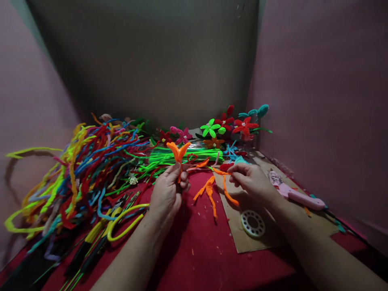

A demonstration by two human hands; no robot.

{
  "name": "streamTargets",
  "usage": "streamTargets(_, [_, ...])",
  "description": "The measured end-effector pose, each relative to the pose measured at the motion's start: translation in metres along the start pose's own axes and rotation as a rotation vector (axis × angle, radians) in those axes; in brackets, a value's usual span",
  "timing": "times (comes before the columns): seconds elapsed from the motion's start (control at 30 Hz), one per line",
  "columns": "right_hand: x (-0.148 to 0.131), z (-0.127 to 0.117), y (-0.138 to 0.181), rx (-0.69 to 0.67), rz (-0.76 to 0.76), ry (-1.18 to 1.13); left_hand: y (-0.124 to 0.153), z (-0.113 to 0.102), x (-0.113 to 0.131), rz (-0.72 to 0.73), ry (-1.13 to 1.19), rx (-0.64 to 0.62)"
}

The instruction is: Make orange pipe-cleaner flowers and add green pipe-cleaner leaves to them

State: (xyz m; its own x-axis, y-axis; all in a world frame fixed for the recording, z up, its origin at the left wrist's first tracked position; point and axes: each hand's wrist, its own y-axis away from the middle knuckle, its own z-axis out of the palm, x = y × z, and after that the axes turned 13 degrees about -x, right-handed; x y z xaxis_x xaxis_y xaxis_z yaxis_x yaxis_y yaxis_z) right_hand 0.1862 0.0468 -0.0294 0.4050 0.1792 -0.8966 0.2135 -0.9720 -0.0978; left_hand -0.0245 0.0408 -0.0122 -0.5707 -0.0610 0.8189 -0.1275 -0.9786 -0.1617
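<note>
Head view, and the left hand [168, 188] grips an orange flower [179, 154] upright above the red desk [194, 258]; the right hand [251, 182] bunches fingertips at an orange strip [220, 171], gripping or merely touching, can't tell!

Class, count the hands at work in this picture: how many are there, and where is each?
2. The left hand holds an orange petalled piece near the middle; the right hand pinches an orange strip over the cardboard. Neither is hidden.
</note>
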Motion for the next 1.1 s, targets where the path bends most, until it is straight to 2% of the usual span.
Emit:
streamTargets(0.1, [0.001, 0.001, 0.002, 0.018, 0.005, 0.011, -0.001, -0.004, 0.002, 0.029, 0.017, -0.030])
streamTargets(0.27, [-0.010, 0.001, -0.002, -0.134, -0.102, 0.292, -0.003, -0.007, 0.003, 0.066, 0.024, -0.034])
streamTargets(0.33, [-0.019, 0.004, -0.018, -0.135, -0.048, 0.378, -0.003, -0.007, 0.002, 0.049, 0.032, -0.030])
streamTargets(0.4, [-0.026, 0.011, -0.043, -0.135, 0.104, 0.415, -0.002, -0.005, 0.001, 0.038, 0.032, -0.033])
streamTargets(0.47, [-0.027, 0.021, -0.069, -0.118, 0.180, 0.436, -0.002, -0.004, 0.001, 0.040, 0.031, -0.032])
streamTargets(0.57, [-0.022, 0.038, -0.100, -0.048, 0.263, 0.458, 0.000, -0.003, 0.002, 0.040, 0.034, -0.029])
streamTargets(0.67, [-0.017, 0.046, -0.115, 0.031, 0.290, 0.466, 0.001, -0.002, 0.005, 0.030, 0.037, -0.020])
streamTargets(0.87, [-0.017, 0.024, -0.110, 0.253, 0.116, 0.430, -0.001, -0.002, 0.006, 0.057, 0.047, -0.008])
streamTargets(0.97, [-0.020, 0.007, -0.095, 0.394, 0.003, 0.393, -0.002, -0.002, 0.005, 0.046, 0.045, -0.009])
streamTargets(1.1, [-0.024, -0.004, -0.064, 0.476, -0.161, 0.321, -0.002, -0.002, 0.003, 0.069, 0.055, -0.004])
